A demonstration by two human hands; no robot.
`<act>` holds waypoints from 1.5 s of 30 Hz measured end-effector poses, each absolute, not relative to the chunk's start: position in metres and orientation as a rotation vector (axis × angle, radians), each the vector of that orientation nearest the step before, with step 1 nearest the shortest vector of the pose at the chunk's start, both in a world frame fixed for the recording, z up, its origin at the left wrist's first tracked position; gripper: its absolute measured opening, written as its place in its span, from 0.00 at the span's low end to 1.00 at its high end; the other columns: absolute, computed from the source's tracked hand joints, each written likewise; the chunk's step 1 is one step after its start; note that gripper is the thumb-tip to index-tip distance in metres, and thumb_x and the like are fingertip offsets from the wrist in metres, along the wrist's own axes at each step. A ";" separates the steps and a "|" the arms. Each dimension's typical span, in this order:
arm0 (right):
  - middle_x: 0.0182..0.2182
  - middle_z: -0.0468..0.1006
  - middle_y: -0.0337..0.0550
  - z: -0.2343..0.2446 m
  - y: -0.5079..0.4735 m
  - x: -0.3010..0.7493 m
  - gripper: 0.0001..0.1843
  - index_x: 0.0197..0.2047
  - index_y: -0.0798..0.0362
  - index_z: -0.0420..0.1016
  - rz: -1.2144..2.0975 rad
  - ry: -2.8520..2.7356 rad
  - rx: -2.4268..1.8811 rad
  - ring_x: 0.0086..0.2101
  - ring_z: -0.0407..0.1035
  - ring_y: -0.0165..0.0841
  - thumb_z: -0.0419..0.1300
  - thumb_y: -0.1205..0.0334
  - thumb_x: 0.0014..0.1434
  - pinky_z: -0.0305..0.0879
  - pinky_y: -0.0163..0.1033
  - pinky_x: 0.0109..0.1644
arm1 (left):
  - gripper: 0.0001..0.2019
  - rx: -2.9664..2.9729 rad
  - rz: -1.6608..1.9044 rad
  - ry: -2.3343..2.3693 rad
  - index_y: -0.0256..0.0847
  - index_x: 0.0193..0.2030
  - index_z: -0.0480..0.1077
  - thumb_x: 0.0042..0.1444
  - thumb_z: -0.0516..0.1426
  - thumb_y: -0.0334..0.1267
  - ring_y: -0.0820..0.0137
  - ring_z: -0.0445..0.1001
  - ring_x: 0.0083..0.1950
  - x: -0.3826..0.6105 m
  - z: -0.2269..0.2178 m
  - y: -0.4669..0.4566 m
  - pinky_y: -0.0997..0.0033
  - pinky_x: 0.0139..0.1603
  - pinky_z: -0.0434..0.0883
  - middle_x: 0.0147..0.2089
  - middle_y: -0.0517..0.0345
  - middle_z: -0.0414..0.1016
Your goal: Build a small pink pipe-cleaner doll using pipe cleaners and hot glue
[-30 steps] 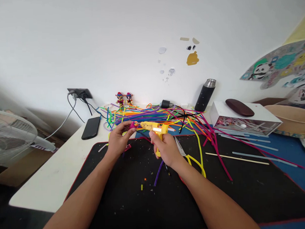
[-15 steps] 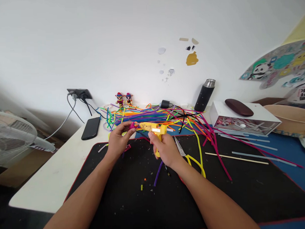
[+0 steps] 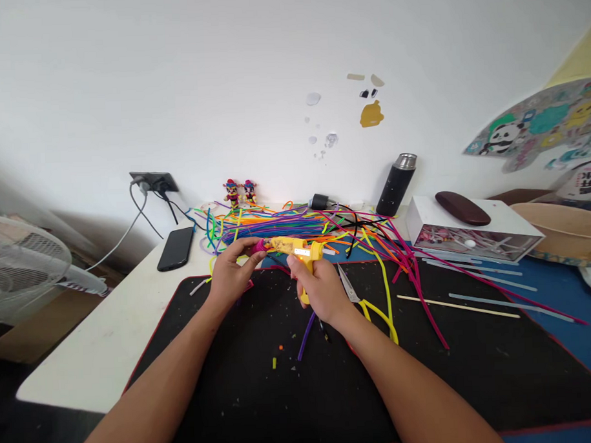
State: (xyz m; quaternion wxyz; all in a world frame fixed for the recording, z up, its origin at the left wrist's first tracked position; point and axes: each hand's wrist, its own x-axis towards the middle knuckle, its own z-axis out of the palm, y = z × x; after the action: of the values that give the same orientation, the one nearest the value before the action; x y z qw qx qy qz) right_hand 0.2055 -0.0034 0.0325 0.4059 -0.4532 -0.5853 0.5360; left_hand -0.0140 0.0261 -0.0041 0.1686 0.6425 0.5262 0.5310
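Observation:
My right hand (image 3: 321, 291) is wrapped round the handle of a yellow glue gun (image 3: 299, 250), whose nozzle points left. My left hand (image 3: 231, 273) pinches a small pink piece (image 3: 256, 248) and holds it against the nozzle tip. Both hands hover above the far edge of a black mat (image 3: 262, 390). Just behind them lies a big heap of coloured pipe cleaners (image 3: 295, 223).
Scissors (image 3: 349, 285) and loose yellow, pink and purple strands lie right of my right hand. A black phone (image 3: 175, 247), a power strip, two small figures (image 3: 241, 191), a black flask (image 3: 396, 184), a white box (image 3: 470, 228) and a fan (image 3: 20, 263) ring the desk.
Almost nothing has moved. My left hand's fingers have shifted slightly on the pink piece at the glue gun's nozzle.

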 end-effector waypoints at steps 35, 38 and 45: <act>0.36 0.86 0.50 0.012 -0.004 0.190 0.22 0.50 0.51 0.80 0.536 -2.288 -1.455 0.37 0.80 0.45 0.57 0.43 0.72 0.62 0.41 0.38 | 0.23 0.952 1.938 1.151 0.39 0.42 0.80 0.44 0.75 0.50 0.64 0.82 0.42 -0.032 0.002 0.050 0.64 0.49 0.76 0.42 0.52 0.86; 0.37 0.87 0.50 0.018 -0.008 0.185 0.24 0.53 0.51 0.79 0.466 -2.412 -1.490 0.39 0.81 0.46 0.56 0.40 0.73 0.63 0.41 0.39 | 0.22 0.959 1.926 1.143 0.39 0.42 0.80 0.44 0.75 0.50 0.62 0.82 0.44 -0.032 0.002 0.049 0.63 0.49 0.76 0.43 0.51 0.86; 0.40 0.87 0.51 0.032 -0.011 0.179 0.28 0.51 0.51 0.78 0.317 -2.600 -1.464 0.39 0.82 0.48 0.55 0.34 0.71 0.65 0.43 0.41 | 0.20 0.965 1.903 1.110 0.40 0.40 0.79 0.46 0.74 0.49 0.62 0.82 0.44 -0.029 0.002 0.048 0.63 0.49 0.77 0.41 0.52 0.85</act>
State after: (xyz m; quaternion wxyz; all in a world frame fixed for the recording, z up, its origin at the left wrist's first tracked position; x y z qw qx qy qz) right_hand 0.1786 -0.0109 0.0321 0.0704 -0.4867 -0.8643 0.1055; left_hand -0.0287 0.0476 0.0024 0.3598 0.3745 0.4306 0.7381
